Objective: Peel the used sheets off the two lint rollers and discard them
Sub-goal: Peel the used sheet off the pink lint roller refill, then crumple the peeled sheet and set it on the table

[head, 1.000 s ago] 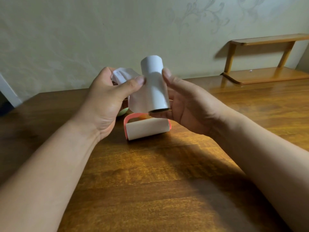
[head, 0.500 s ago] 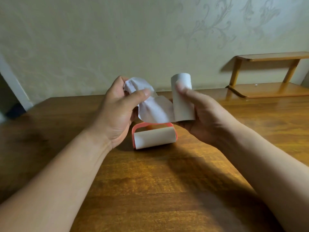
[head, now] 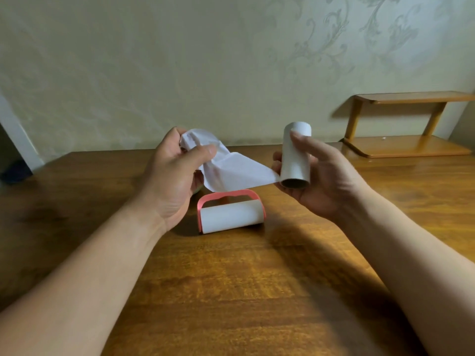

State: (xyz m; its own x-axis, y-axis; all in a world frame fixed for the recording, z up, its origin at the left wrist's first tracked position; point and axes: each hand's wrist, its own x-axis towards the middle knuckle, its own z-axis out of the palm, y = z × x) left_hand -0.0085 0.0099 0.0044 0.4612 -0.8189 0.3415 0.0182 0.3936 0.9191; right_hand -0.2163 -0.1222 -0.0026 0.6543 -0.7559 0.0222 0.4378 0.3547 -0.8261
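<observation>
My right hand (head: 318, 176) holds a white lint roll (head: 295, 160) upright, with no handle, its dark hollow core facing me. A crumpled white sheet (head: 231, 170) stretches from the roll's lower left edge to my left hand (head: 174, 173), which pinches its bunched end between thumb and fingers. Below the hands, a second lint roller (head: 232, 219) lies on its side on the wooden table (head: 231, 291), its white roll sitting in a pink frame.
A small wooden two-tier shelf (head: 408, 145) stands at the table's back right against the patterned wall. Something small and pale is mostly hidden behind my left hand. The table's left edge lies near a dark gap at far left.
My hands have moved apart: the right hand carried the roll to the right and the sheet has unwound further, now attached only at the roll's lower edge. The view has tilted down slightly.
</observation>
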